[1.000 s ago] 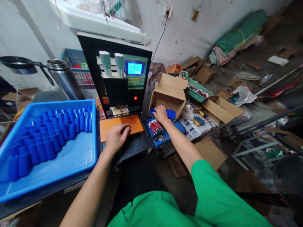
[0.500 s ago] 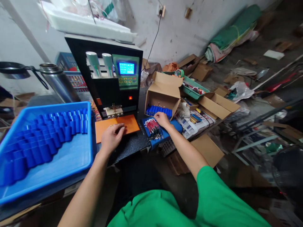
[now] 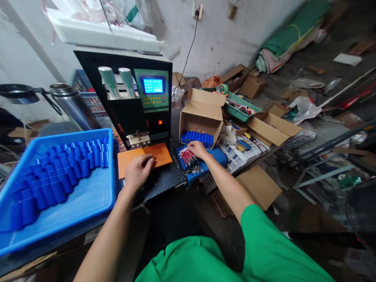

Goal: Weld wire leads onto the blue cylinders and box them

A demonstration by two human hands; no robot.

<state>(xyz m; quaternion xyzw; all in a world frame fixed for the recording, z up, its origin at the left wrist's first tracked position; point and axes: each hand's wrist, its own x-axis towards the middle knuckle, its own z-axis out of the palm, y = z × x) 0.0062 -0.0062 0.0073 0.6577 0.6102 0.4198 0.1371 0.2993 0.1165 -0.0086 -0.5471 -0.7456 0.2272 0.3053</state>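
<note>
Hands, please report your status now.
Left hand resting on orange plate, grip unclear. Right hand on red-wire bundle beside blue cells in cardboard box. Nothing between them.

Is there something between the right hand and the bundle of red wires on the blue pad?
Nothing visible. The right hand lies on the blue pad, its fingers at the upper edge of the bundle of red wires; the gap shows nothing between them.

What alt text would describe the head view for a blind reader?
A person's left hand rests on an orange plate under a black machine, while the right hand touches a bundle of red wires beside a blue tray.
</note>
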